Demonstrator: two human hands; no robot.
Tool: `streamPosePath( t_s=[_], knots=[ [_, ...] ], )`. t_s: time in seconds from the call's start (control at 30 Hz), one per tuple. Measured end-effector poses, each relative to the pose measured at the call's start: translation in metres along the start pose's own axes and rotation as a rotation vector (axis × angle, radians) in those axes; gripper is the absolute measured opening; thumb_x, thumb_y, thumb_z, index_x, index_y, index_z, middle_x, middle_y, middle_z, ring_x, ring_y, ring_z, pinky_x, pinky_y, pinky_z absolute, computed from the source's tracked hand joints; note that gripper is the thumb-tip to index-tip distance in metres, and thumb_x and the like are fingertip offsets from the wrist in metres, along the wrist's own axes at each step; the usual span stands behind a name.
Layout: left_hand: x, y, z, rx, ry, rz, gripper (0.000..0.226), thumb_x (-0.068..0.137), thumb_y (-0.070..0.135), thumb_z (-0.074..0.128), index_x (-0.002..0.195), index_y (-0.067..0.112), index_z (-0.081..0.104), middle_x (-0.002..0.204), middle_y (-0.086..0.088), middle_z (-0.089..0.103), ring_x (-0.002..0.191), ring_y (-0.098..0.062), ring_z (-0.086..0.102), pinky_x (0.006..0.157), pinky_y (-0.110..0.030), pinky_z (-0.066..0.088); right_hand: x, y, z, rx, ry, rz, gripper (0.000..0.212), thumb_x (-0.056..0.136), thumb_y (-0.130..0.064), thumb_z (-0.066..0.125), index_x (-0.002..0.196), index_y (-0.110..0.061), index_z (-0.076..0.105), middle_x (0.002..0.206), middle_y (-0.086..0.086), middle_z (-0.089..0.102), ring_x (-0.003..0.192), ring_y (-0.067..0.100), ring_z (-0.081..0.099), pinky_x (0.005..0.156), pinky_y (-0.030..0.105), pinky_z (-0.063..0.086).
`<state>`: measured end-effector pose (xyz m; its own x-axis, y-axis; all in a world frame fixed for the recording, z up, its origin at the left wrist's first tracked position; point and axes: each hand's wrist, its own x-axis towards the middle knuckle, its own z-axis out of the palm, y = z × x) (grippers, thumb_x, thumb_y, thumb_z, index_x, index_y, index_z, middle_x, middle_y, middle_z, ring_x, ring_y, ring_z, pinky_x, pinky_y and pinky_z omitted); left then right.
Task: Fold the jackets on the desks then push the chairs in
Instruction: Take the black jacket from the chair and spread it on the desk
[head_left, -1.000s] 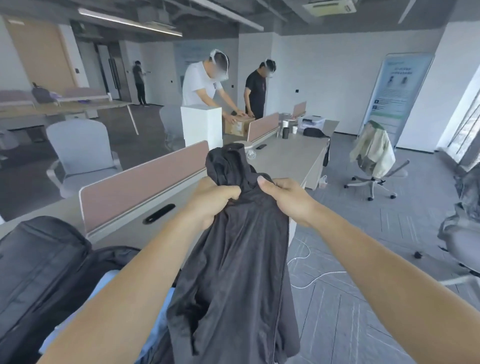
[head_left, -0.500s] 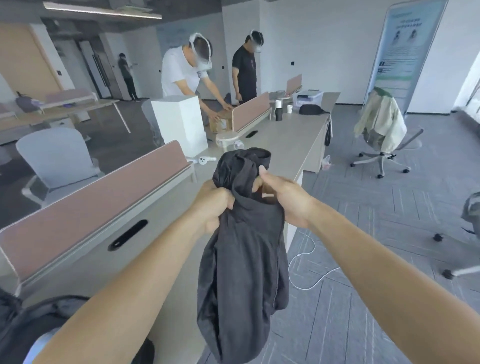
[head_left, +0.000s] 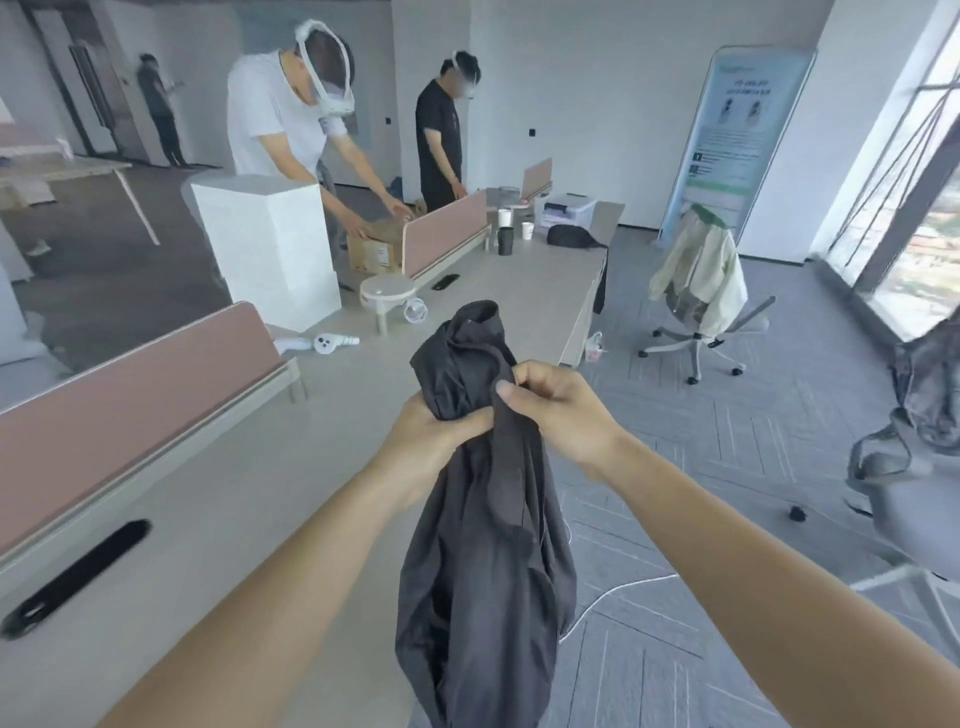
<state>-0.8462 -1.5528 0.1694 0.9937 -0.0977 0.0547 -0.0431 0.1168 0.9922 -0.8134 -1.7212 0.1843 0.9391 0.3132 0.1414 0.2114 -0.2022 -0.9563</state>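
A dark grey jacket (head_left: 488, 561) hangs bunched in the air over the desk's front edge. My left hand (head_left: 434, 434) grips it near the top from the left. My right hand (head_left: 558, 410) pinches the fabric just beside it from the right. The jacket's top end sticks up above both fists and the rest droops down past the desk (head_left: 249, 499). A white office chair (head_left: 698, 291) with a cream and green jacket draped over its back stands away from the desk on the carpet. A grey chair (head_left: 914, 499) carrying dark fabric is at the right edge.
Pink divider panels (head_left: 119, 415) run along the desk's far side. On the desk lie a white controller (head_left: 324, 343), a small round stand (head_left: 387, 293), cups and a printer (head_left: 563, 208). Two people work at a cardboard box (head_left: 371, 249). A white cable trails on the floor.
The view has moved forward along the desk; the black bag at the lower left is out of frame. Both hands have kept hold of the jacket and drawn closer together.
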Motion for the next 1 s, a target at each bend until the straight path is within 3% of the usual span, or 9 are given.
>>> streamPosePath(
  t_s=[0.13, 0.23, 0.3, 0.37, 0.47, 0.67, 0.73, 0.83, 1.0],
  knots=[
    [0.051, -0.005, -0.007, 0.050, -0.110, 0.013, 0.028, 0.088, 0.001, 0.069, 0.112, 0.015, 0.069, 0.110, -0.001, 0.075, 0.107, -0.015, 0.069, 0.087, -0.022, 0.054, 0.042, -0.002, -0.010, -0.159, -0.095, -0.036, 0.037, 0.104, -0.018, 0.051, 0.070, -0.024, 0.063, 0.068, -0.008, 0.047, 0.067, 0.014, 0.040, 0.065, 0.029, 0.033],
    [0.085, -0.020, -0.001, 0.021, 0.051, 0.075, 0.030, 0.087, 0.003, 0.073, 0.115, 0.014, 0.070, 0.114, -0.003, 0.074, 0.110, -0.018, 0.068, 0.100, -0.037, 0.053, 0.071, 0.000, -0.019, -0.199, -0.097, 0.030, 0.032, 0.107, -0.027, 0.044, 0.097, -0.007, 0.068, 0.099, 0.003, 0.058, 0.088, 0.004, 0.050, 0.086, 0.024, 0.040],
    [0.106, -0.028, 0.003, 0.056, 0.136, 0.103, 0.028, 0.088, 0.008, 0.074, 0.111, 0.023, 0.071, 0.112, 0.003, 0.074, 0.110, -0.015, 0.068, 0.103, -0.042, 0.050, 0.089, 0.006, -0.031, -0.163, -0.109, 0.135, 0.031, 0.106, -0.042, 0.039, 0.112, -0.032, 0.068, 0.126, -0.005, 0.051, 0.114, 0.006, 0.049, 0.104, 0.031, 0.039],
    [0.125, -0.032, 0.009, 0.129, 0.153, 0.147, 0.026, 0.093, 0.012, 0.069, 0.111, 0.031, 0.069, 0.114, 0.008, 0.073, 0.111, -0.009, 0.065, 0.103, -0.037, 0.050, 0.104, 0.017, -0.043, -0.185, -0.102, 0.132, 0.025, 0.103, -0.051, 0.041, 0.111, -0.043, 0.063, 0.131, -0.004, 0.044, 0.121, 0.011, 0.048, 0.108, 0.036, 0.038],
    [0.148, -0.035, 0.025, 0.169, 0.242, 0.138, 0.014, 0.098, 0.024, 0.062, 0.107, 0.035, 0.065, 0.110, 0.010, 0.071, 0.106, -0.005, 0.065, 0.101, -0.035, 0.050, 0.116, 0.046, -0.062, -0.126, 0.049, -0.040, 0.015, 0.092, -0.043, 0.057, 0.099, -0.030, 0.053, 0.109, -0.002, 0.051, 0.091, 0.013, 0.056, 0.089, 0.032, 0.047],
    [0.183, -0.029, 0.057, 0.234, 0.406, 0.062, 0.010, 0.101, 0.037, 0.053, 0.097, 0.045, 0.057, 0.101, 0.025, 0.063, 0.087, 0.019, 0.056, 0.081, -0.012, 0.042, 0.153, 0.089, -0.093, -0.449, -0.299, -0.003, 0.032, 0.086, -0.037, 0.075, 0.102, -0.017, 0.056, 0.100, -0.001, 0.064, 0.086, 0.017, 0.065, 0.073, 0.028, 0.049],
    [0.188, -0.031, 0.067, 0.270, 0.494, 0.027, 0.006, 0.099, 0.042, 0.055, 0.101, 0.042, 0.060, 0.105, 0.020, 0.065, 0.096, 0.010, 0.059, 0.086, -0.016, 0.045, 0.168, 0.093, -0.098, -0.495, -0.280, -0.084, 0.018, 0.089, -0.025, 0.069, 0.085, -0.014, 0.056, 0.080, 0.003, 0.060, 0.072, 0.018, 0.056, 0.066, 0.033, 0.043],
    [0.186, -0.031, 0.075, 0.244, 0.729, -0.035, 0.025, 0.095, 0.045, 0.061, 0.115, 0.029, 0.063, 0.109, 0.011, 0.067, 0.107, -0.012, 0.062, 0.099, -0.032, 0.049, 0.188, 0.091, -0.108, -0.510, -0.344, -0.166, 0.028, 0.094, -0.018, 0.060, 0.070, -0.025, 0.046, 0.065, -0.008, 0.049, 0.062, 0.011, 0.047, 0.062, 0.030, 0.035],
    [0.154, -0.023, 0.058, -0.038, 0.815, 0.071, 0.038, 0.084, 0.016, 0.079, 0.119, 0.012, 0.065, 0.114, -0.004, 0.074, 0.108, -0.024, 0.069, 0.096, -0.042, 0.054, 0.209, 0.083, -0.114, -0.245, -0.235, -0.201, 0.016, 0.103, -0.014, 0.047, 0.105, -0.019, 0.062, 0.080, -0.020, 0.055, 0.069, -0.002, 0.053, 0.062, 0.002, 0.035]
  ],
)
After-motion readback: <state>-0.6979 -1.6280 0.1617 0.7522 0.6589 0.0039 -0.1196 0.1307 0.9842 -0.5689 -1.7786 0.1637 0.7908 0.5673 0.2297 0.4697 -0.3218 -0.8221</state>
